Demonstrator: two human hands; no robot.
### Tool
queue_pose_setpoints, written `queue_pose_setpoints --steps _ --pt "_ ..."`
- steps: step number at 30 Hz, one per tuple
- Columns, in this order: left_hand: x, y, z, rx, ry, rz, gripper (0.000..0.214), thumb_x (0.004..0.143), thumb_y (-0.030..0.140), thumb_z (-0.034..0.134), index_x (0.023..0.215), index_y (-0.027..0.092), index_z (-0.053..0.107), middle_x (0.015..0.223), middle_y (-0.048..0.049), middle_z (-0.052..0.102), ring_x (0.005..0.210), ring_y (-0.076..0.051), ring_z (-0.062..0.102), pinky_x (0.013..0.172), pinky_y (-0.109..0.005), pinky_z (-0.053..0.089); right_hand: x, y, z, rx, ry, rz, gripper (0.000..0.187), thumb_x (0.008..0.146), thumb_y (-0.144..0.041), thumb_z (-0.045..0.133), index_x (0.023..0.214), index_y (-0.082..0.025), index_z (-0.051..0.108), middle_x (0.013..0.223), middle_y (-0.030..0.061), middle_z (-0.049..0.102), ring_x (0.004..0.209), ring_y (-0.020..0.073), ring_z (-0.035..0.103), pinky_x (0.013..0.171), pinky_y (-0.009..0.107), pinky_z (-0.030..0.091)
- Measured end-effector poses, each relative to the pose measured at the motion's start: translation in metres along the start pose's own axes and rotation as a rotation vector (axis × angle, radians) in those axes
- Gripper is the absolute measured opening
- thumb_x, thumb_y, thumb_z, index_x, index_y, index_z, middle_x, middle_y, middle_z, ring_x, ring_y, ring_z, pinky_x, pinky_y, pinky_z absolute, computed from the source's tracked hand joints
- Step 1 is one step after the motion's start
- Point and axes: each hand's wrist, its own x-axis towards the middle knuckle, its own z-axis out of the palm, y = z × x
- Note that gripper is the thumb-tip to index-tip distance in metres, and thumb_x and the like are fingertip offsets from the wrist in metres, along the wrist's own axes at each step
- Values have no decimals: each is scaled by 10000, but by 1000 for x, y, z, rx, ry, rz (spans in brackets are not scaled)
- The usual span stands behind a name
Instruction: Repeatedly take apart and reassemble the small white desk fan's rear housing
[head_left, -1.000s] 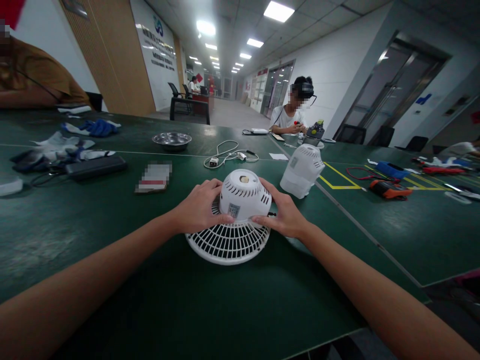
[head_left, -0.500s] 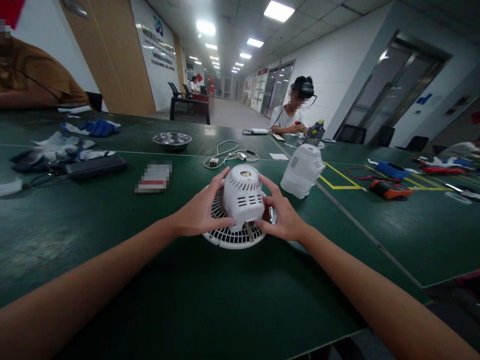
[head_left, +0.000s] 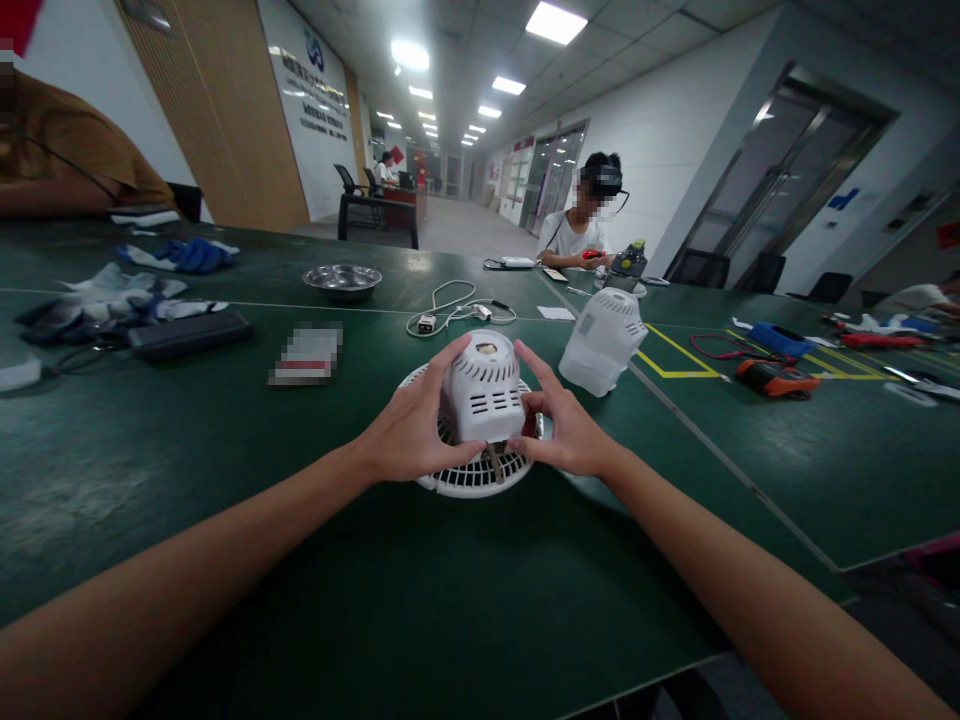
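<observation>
A white slotted fan motor housing (head_left: pixel 487 400) sits upright over the white round fan grille (head_left: pixel 469 488) on the table in front of me. My left hand (head_left: pixel 416 420) curves round the housing's left side, its thumb along the lower front edge. My right hand (head_left: pixel 568 425) grips the opposite side, thumb near the bottom front and fingers up the side. A narrow metal-looking piece shows beneath the housing at the front. What lies inside the housing is hidden.
Beyond my right hand stands a second white plastic housing (head_left: pixel 604 342). A white cable (head_left: pixel 450 310), a metal bowl (head_left: pixel 343 280), gloves (head_left: pixel 112 300) and an orange-black multimeter (head_left: pixel 776 378) lie on the green table (head_left: pixel 360 580). A co-worker (head_left: pixel 574 235) sits across.
The housing's lower front edge has levelled and shifted slightly up in view. My left hand has slid a little to the right along it; my right hand stays nearly in place.
</observation>
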Motion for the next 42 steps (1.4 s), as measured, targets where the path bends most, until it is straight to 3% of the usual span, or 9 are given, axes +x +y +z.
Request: queue_pose_setpoints --steps 11,17,22,27,36,40,42 --pt "-2 -5 1 -10 3 -25 1106 719 562 810 1567 330 138 1549 -170 443 1247 -424 599 1024 -601 507 -1 -3 -2 -107 -11 -31 997 839 -322 728 1633 -315 125 868 -2 697 704 212 676 735 477 622" --pt "-3 1 -5 -23 -56 -18 1065 768 561 778 1565 318 115 1525 -179 465 1205 -393 624 1003 -573 531 -2 -2 -3 -139 -13 -47 954 852 -310 712 1625 -312 153 905 7 705 711 211 673 748 489 612" --pt "-1 -10 -6 21 -88 -27 1154 726 602 801 1583 328 79 1552 -200 434 1273 -446 577 1051 -644 479 -1 -4 -4 -105 -40 -14 1023 806 -301 757 1620 -305 138 934 21 714 715 211 672 729 473 612" --pt "1 -15 -7 50 -112 9 1360 584 631 884 1599 300 42 1574 -219 417 1311 -484 544 1089 -670 441 1 -7 -3 -113 -43 56 1090 750 -247 802 1611 -298 136 963 28 719 715 197 663 687 406 597" --pt "-2 -7 -5 77 -45 -13 1243 633 592 872 1588 275 144 1497 -205 506 1221 -431 633 1009 -604 537 2 -11 -2 -117 -46 111 1065 737 -195 794 1588 -332 168 953 14 717 720 187 654 691 363 569" --pt "-3 -14 -1 126 0 3 1273 626 622 871 1611 296 134 1507 -187 503 1248 -427 611 1006 -594 538 0 -7 -4 -199 -21 53 1067 752 -186 757 1609 -342 140 974 17 716 734 195 649 739 401 573" --pt "-3 -17 0 145 24 15 1178 699 601 835 1618 298 163 1480 -173 536 1222 -401 630 990 -573 548 0 -2 -8 -269 8 1 1059 756 -166 729 1620 -346 144 1014 29 713 777 212 653 793 439 575"
